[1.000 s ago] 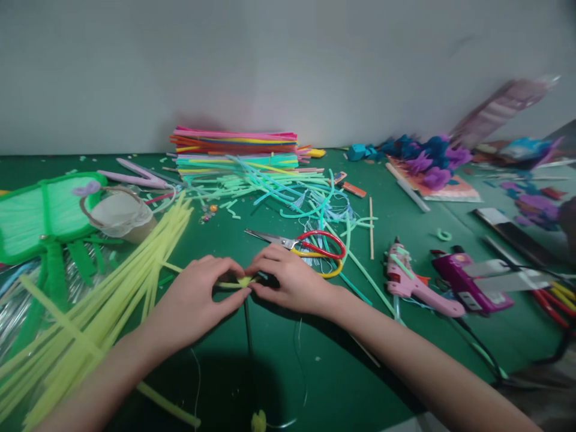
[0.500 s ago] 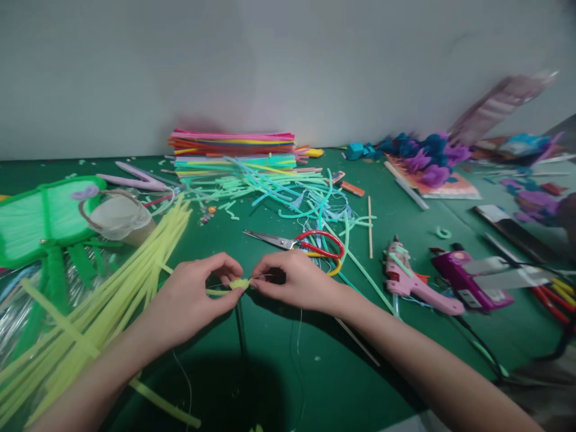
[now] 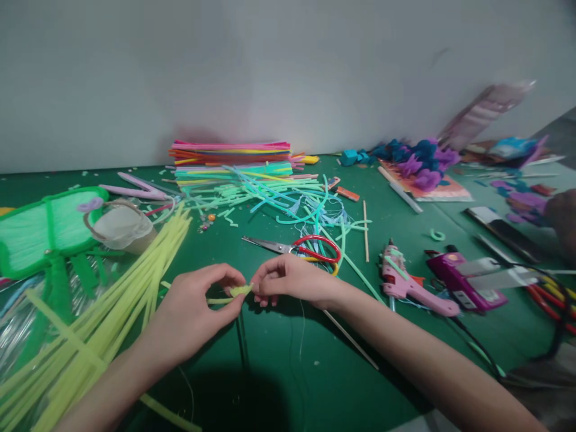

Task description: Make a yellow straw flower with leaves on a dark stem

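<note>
My left hand [image 3: 191, 309] is closed in a pinch on a short coiled or folded piece of yellow pipe cleaner [image 3: 240, 291], whose tail runs back under the palm. From the other side, the fingertips of my right hand [image 3: 294, 282] pinch the tip of this piece. A thin pale thread [image 3: 302, 336] hangs below my right hand; whether its fingers grip the thread too is hidden. Just beyond the right hand lie red-handled scissors [image 3: 317, 243], blades pointing left. Under and beside my left forearm is a bundle of yellow pipe cleaners [image 3: 121, 300].
Colourful pipe cleaners [image 3: 231, 153] are stacked by the wall. A pink glue gun [image 3: 411, 288] and a purple one [image 3: 465, 279] lie right, cords trailing. At left are a green fuzzy craft piece [image 3: 27, 225] and a cup-like roll [image 3: 123, 228]. A wooden stick [image 3: 353, 342] lies by my right forearm.
My right fingers have shifted slightly and closed in on the tip of the yellow piece; the thread stretched between them no longer shows. The view has tilted a little.
</note>
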{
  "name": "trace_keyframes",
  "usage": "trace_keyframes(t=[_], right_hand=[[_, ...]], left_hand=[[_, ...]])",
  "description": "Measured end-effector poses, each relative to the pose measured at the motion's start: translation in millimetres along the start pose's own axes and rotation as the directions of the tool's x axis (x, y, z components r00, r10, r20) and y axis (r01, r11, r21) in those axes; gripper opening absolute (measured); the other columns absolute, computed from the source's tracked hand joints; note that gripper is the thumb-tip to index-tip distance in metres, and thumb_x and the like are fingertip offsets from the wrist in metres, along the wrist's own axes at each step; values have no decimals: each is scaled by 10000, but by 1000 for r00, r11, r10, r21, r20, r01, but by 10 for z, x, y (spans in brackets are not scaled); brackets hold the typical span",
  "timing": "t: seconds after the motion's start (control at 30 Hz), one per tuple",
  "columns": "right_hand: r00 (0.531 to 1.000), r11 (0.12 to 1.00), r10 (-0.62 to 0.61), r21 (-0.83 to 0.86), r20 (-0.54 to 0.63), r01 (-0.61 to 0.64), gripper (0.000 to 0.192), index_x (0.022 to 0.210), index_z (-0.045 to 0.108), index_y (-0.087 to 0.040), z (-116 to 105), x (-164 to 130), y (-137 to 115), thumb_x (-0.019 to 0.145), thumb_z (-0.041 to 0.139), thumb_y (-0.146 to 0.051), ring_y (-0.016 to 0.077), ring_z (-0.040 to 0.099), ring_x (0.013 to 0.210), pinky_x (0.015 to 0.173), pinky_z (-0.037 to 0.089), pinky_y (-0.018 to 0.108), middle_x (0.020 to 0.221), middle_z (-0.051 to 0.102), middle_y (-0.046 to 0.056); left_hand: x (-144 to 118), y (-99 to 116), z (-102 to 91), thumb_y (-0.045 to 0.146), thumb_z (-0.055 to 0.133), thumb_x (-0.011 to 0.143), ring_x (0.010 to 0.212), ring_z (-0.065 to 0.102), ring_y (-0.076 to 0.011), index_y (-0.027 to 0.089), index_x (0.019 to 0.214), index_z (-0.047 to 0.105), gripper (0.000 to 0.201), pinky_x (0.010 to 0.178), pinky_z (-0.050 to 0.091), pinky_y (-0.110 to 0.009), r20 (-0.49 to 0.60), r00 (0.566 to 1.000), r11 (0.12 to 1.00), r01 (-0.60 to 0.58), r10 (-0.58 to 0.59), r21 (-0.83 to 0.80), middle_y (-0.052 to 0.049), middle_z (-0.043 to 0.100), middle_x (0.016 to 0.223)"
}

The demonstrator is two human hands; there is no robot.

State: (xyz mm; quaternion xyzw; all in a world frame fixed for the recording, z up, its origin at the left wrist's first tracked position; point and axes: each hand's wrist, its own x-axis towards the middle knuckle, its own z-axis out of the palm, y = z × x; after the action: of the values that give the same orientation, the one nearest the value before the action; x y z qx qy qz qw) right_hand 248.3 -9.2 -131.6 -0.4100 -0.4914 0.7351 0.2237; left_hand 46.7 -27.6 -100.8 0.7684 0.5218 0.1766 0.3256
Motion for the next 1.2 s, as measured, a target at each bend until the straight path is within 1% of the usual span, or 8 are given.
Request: trace_keyframes(t=[0.13,0.23,0.37,0.53,0.7,0.93,1.07,1.2], right_hand=[[983,976,182,120,18,-183,132,765,695,-90,-1,17,-47,742,708,-220,73,634,557,545,513,164,687,697,33],[958,941,275,181,77,-284,113,766,692,-87,-15,32,-91,791,657,-192,69,643,545,535,515,146,676,700,32],[940,909,331,239,82,-341,243,786,685,-88,-45,50,-129,896,539,-247,90,666,572,574,541,170,662,700,49],[930,912,357,182,83,-367,372,776,677,-68,-36,63,-186,929,512,-365,116,676,574,561,548,198,682,706,87],[947,938,319,136,29,-320,249,778,680,-72,7,86,-253,905,540,-234,100,671,566,577,548,190,674,703,68],[960,960,279,-36,32,-278,147,716,678,-100,10,125,-307,804,617,-201,81,658,581,595,543,179,707,703,48],[989,961,145,-239,-4,-142,63,732,667,-128,23,120,-315,740,633,-181,104,646,604,603,539,219,674,680,21],[991,807,-122,-586,-46,72,71,759,680,-160,55,92,-302,704,638,-176,120,623,656,581,472,212,705,681,6]], left_hand=[[-1,-17,-5,315,618,786,779,657,-186,242,881,655,125,711,511,-282,-20,1000,1000,7,-7,-1,6,710,838],[-7,-25,-9,312,620,787,766,655,-184,239,872,655,117,708,511,-280,-25,1000,1000,18,-17,3,6,708,828],[-15,-48,-6,312,618,794,785,654,-180,242,872,651,110,716,506,-274,-27,1000,1000,8,-8,-8,12,707,847],[-14,-60,-7,315,616,800,779,647,-173,247,881,635,108,714,500,-272,-22,1000,1000,14,-14,-15,20,696,842],[-13,-47,-23,315,602,814,788,642,-168,248,886,616,99,715,492,-273,-19,1000,1000,11,-11,-3,23,686,843],[-4,-34,-23,298,580,822,780,643,-170,242,873,607,80,702,485,-276,-1,1000,1000,-2,2,-2,17,686,834],[-1,-28,-32,291,579,813,778,638,-168,241,872,611,83,706,476,-271,9,1000,1000,11,-11,2,19,686,836],[10,-23,-48,303,588,796,759,640,-171,237,882,641,121,698,471,-266,22,998,998,56,-56,-5,17,693,822]])
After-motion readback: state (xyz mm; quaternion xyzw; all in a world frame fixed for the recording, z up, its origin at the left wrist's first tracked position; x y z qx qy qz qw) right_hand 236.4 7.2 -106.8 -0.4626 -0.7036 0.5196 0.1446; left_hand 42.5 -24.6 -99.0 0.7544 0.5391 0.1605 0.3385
